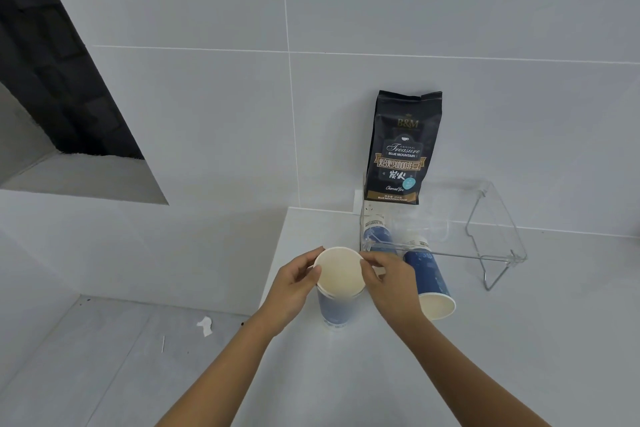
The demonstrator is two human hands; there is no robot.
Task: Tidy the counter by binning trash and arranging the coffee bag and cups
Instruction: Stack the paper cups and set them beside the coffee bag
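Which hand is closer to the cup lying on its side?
Right. The right hand is just beside the tipped cup; the left hand is beyond the upright cup both hands grip.

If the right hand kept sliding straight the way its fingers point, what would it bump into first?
The right hand points left across the upright paper cup, whose rim its fingertips already pinch. Pushing on, it would press that cup first, then probably meet the left hand holding the opposite rim.
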